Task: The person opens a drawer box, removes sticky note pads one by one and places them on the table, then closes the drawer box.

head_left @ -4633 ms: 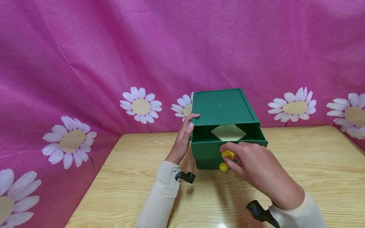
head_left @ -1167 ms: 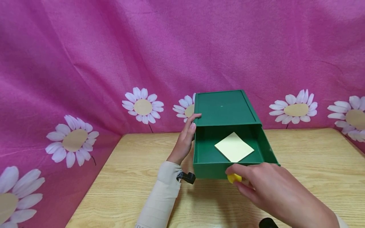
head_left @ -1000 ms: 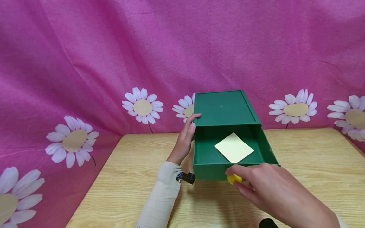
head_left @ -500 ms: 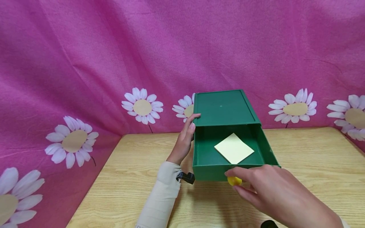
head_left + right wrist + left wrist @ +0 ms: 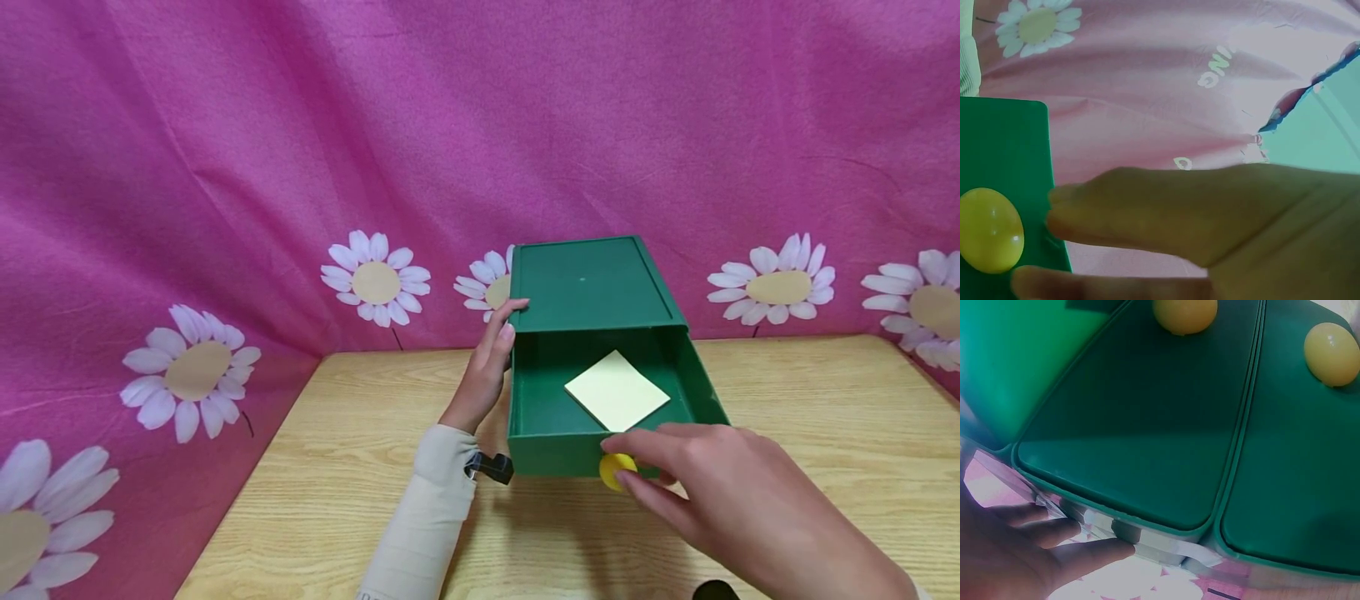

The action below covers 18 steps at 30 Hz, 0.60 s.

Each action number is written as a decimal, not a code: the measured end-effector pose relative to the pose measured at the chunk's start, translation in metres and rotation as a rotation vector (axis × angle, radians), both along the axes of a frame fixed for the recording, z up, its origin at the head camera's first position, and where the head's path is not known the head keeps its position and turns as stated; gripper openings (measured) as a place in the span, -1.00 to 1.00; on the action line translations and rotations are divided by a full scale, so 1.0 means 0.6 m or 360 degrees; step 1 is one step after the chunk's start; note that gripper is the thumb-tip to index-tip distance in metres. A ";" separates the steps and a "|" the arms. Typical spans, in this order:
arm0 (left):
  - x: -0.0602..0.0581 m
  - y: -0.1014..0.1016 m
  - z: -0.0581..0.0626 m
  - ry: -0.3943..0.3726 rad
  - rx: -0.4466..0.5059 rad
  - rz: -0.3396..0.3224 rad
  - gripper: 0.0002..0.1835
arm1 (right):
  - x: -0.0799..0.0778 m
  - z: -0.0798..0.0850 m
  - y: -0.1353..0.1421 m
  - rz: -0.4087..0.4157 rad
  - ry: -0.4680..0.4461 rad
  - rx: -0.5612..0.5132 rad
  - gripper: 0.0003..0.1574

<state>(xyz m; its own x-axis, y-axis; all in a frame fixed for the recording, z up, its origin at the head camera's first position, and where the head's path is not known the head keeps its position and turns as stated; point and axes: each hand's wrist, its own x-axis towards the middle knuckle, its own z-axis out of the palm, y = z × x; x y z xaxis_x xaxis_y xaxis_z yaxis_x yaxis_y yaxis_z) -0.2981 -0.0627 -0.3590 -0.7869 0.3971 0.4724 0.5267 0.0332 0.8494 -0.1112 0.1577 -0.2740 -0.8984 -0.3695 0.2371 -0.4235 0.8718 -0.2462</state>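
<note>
A green drawer cabinet (image 5: 592, 283) stands on the table, its top drawer (image 5: 551, 455) pulled out. Inside that drawer lies a pale yellow pad of sticky notes (image 5: 617, 392), turned cornerwise. My left hand (image 5: 480, 379) rests against the cabinet's left side, fingers extended along it, one fingertip over the top edge. At the drawer front my right hand (image 5: 727, 483) has its thumb and index finger around the round yellow knob (image 5: 615, 472). The right wrist view shows the fingers straight and loosened beside the knob (image 5: 991, 231).
In the left wrist view, two more yellow knobs (image 5: 1185, 314) sit on green drawer fronts (image 5: 1129, 456). The wooden table (image 5: 337, 467) extends around the cabinet. A pink cloth (image 5: 450, 125) with white daisies hangs behind and at the sides.
Since the earliest frame the top drawer has come out toward me, uncovering the pad. In the last half second my right fingers have loosened from the knob. The left hand stays put.
</note>
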 end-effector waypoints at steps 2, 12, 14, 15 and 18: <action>0.000 0.000 0.000 0.0001 -0.0001 0.0005 -0.53 | 0.002 0.004 -0.001 -0.0002 0.0113 -0.0018 -0.59; -0.002 -0.001 -0.001 -0.0011 0.0002 0.0001 -0.53 | 0.010 0.021 -0.003 -0.0001 0.0567 -0.0226 -0.68; -0.001 -0.001 -0.001 -0.0013 0.0003 -0.0003 -0.53 | 0.006 0.020 0.000 0.0028 0.0622 -0.0279 -0.69; -0.001 -0.002 -0.001 -0.0013 0.0005 -0.0006 -0.53 | 0.003 0.019 0.001 0.0041 0.0647 -0.0298 -0.70; 0.000 -0.002 0.000 -0.0006 0.0006 -0.0013 -0.53 | -0.003 0.015 0.005 0.0063 0.0685 -0.0334 -0.68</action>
